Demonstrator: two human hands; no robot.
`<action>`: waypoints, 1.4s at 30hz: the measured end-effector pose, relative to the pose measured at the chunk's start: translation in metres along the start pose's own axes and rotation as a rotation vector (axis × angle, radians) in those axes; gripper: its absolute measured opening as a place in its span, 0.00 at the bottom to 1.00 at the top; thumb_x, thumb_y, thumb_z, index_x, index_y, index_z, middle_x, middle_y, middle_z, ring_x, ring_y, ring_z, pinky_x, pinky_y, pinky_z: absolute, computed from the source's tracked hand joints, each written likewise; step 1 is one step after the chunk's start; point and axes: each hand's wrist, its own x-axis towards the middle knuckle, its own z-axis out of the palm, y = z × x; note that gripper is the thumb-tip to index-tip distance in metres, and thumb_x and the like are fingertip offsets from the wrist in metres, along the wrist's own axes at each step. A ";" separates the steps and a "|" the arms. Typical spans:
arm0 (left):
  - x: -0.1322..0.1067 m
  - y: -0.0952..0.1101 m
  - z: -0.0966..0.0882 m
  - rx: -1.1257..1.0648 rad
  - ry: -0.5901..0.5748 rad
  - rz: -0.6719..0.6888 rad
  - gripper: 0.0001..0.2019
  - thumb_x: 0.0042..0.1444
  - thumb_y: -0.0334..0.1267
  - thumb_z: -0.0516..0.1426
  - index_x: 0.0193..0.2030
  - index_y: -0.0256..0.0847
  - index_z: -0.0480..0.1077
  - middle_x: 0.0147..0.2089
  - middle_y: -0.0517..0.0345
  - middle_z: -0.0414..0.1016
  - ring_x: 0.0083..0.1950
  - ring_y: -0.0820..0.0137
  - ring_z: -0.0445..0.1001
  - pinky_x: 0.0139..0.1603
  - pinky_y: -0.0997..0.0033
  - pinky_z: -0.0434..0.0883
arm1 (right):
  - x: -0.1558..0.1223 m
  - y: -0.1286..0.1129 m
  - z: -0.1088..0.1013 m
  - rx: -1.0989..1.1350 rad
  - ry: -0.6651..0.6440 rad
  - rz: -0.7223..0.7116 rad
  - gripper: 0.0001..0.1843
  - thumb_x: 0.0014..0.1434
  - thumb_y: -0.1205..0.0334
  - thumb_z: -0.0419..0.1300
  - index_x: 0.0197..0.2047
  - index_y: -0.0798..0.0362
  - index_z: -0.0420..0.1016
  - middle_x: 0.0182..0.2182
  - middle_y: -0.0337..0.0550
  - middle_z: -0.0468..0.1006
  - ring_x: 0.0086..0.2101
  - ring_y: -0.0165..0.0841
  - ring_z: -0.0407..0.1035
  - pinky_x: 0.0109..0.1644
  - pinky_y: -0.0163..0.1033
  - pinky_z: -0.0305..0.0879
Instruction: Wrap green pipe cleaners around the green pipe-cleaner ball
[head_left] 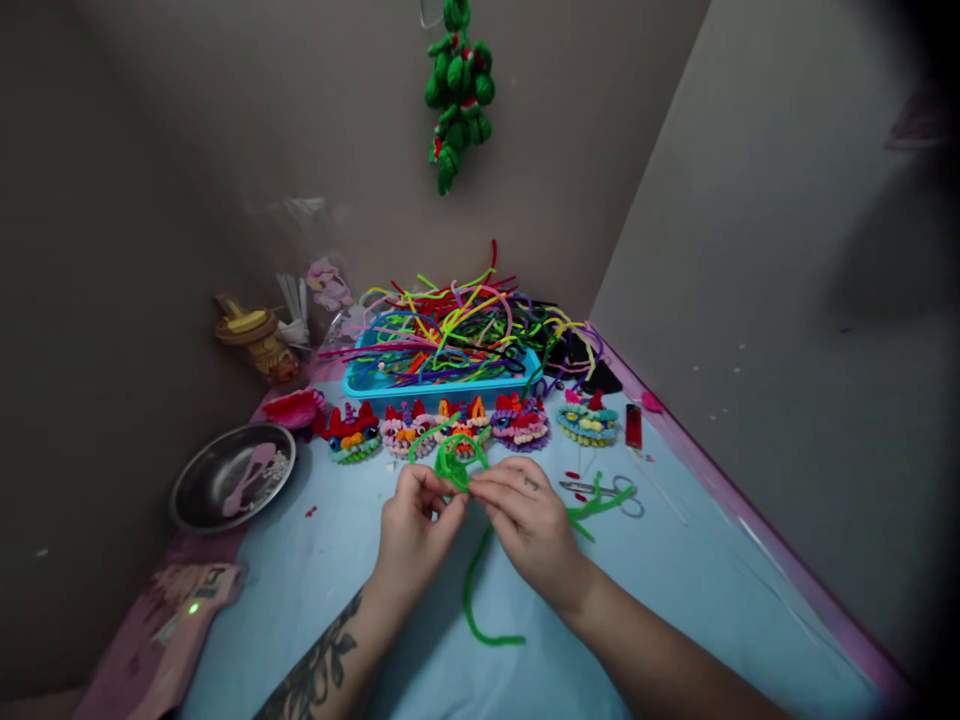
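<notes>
Between my two hands is a partly coiled bundle of green pipe cleaners (452, 467), with loose ends looping up and outward. My left hand (420, 530) pinches it from the left with thumb and forefinger. From the right, the fingertips of my right hand (525, 520) close on the same bundle. A long green pipe cleaner (471, 600) curves down onto the cloth below my hands. Just beyond stands a row of colourful pipe-cleaner animal heads, among them an orange and red one (463, 415), partly hidden by the green loops, and a purple one (520, 422).
A blue tray (442, 388) heaped with pipe cleaners is at the back. Scissors (607, 492) lie right, beside more green stems (592, 512). At left are a metal bowl (195, 480) with a pink scoop and a pink glue gun (187, 630). Green woven pieces (457, 90) hang above.
</notes>
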 end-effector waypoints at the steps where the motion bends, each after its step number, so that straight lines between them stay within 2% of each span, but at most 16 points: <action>1: 0.000 0.000 0.000 0.002 -0.001 -0.002 0.13 0.49 0.35 0.60 0.33 0.43 0.56 0.29 0.64 0.72 0.22 0.78 0.68 0.22 0.80 0.63 | 0.000 0.000 0.001 0.016 0.004 0.013 0.13 0.58 0.72 0.58 0.42 0.47 0.77 0.36 0.43 0.81 0.40 0.37 0.68 0.45 0.47 0.69; 9: 0.001 0.004 0.001 -0.050 0.018 -0.020 0.14 0.49 0.36 0.61 0.32 0.43 0.56 0.29 0.64 0.73 0.22 0.78 0.66 0.22 0.80 0.63 | 0.000 0.003 0.001 0.025 0.018 0.078 0.11 0.59 0.71 0.57 0.42 0.48 0.75 0.35 0.44 0.79 0.40 0.37 0.69 0.45 0.46 0.68; 12: 0.001 0.007 0.001 -0.063 0.009 -0.026 0.13 0.49 0.35 0.61 0.32 0.43 0.56 0.29 0.63 0.74 0.22 0.78 0.66 0.22 0.80 0.63 | 0.000 0.002 -0.001 -0.018 0.013 0.048 0.09 0.59 0.70 0.58 0.40 0.48 0.75 0.34 0.43 0.78 0.39 0.37 0.68 0.45 0.48 0.67; 22: -0.002 0.005 0.001 -0.033 -0.009 -0.021 0.12 0.50 0.36 0.60 0.32 0.43 0.57 0.28 0.64 0.73 0.23 0.77 0.68 0.22 0.79 0.64 | 0.001 0.001 -0.003 -0.094 -0.037 -0.050 0.13 0.57 0.72 0.58 0.43 0.47 0.76 0.34 0.42 0.80 0.38 0.38 0.68 0.44 0.50 0.66; 29: -0.001 0.004 0.000 -0.019 -0.010 -0.013 0.12 0.50 0.35 0.60 0.33 0.43 0.56 0.28 0.64 0.74 0.22 0.77 0.68 0.22 0.79 0.64 | 0.002 0.001 -0.002 -0.074 -0.043 -0.037 0.13 0.58 0.72 0.58 0.42 0.48 0.76 0.35 0.42 0.81 0.38 0.38 0.68 0.43 0.49 0.67; 35: 0.002 0.004 0.000 -0.068 0.005 -0.035 0.14 0.50 0.36 0.61 0.33 0.43 0.56 0.29 0.63 0.74 0.23 0.77 0.67 0.24 0.79 0.64 | 0.001 0.001 -0.002 -0.043 -0.006 0.038 0.12 0.59 0.71 0.57 0.43 0.49 0.75 0.36 0.44 0.79 0.39 0.37 0.69 0.44 0.48 0.68; 42: 0.001 0.006 0.000 -0.074 -0.013 -0.051 0.13 0.51 0.36 0.60 0.32 0.43 0.55 0.30 0.63 0.74 0.23 0.77 0.66 0.24 0.78 0.64 | 0.000 0.002 -0.002 -0.087 -0.009 -0.044 0.13 0.58 0.73 0.58 0.43 0.49 0.75 0.35 0.44 0.78 0.39 0.37 0.67 0.44 0.48 0.67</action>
